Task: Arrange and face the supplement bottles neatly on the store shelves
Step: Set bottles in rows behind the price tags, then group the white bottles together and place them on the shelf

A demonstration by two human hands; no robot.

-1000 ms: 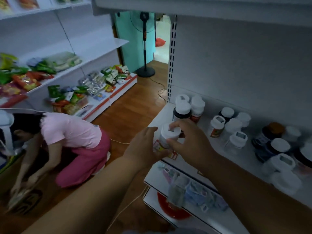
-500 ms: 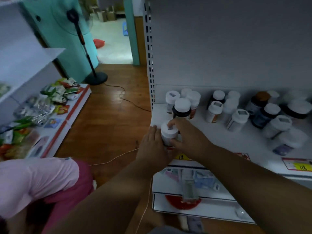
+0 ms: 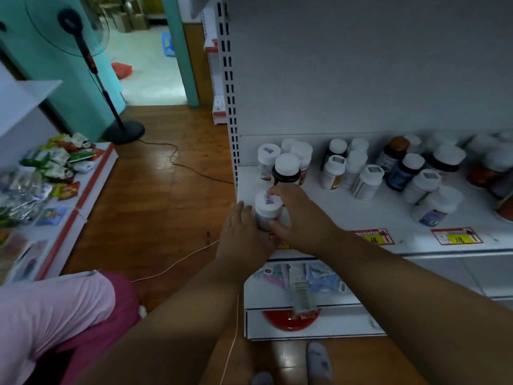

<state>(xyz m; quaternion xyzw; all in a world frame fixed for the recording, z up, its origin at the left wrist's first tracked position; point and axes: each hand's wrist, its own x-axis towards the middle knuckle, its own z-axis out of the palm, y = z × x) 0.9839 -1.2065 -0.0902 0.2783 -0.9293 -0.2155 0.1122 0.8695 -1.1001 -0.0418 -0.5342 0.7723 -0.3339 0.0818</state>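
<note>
A white-capped supplement bottle (image 3: 267,208) stands upright at the front left corner of the white shelf (image 3: 349,218). My left hand (image 3: 244,232) cups its left side and my right hand (image 3: 298,212) wraps its right side, fingers over the cap. Just behind it stands a dark bottle with a white cap (image 3: 286,169), and a pale bottle (image 3: 267,161) sits at the back left. Several more bottles, white, blue and brown, are scattered unevenly along the shelf to the right (image 3: 369,182).
Price tags (image 3: 456,236) line the shelf's front edge. A lower shelf holds packets (image 3: 299,276) and a red disc (image 3: 291,319). A person in pink (image 3: 55,309) crouches at lower left. A standing fan (image 3: 83,48) and cable cross the wooden floor. Snack shelves (image 3: 55,168) stand on the left.
Both hands have lowered the bottle from mid-air onto the shelf's front left corner. My view has swung right toward the shelf, and the crouching person has slid to the lower left.
</note>
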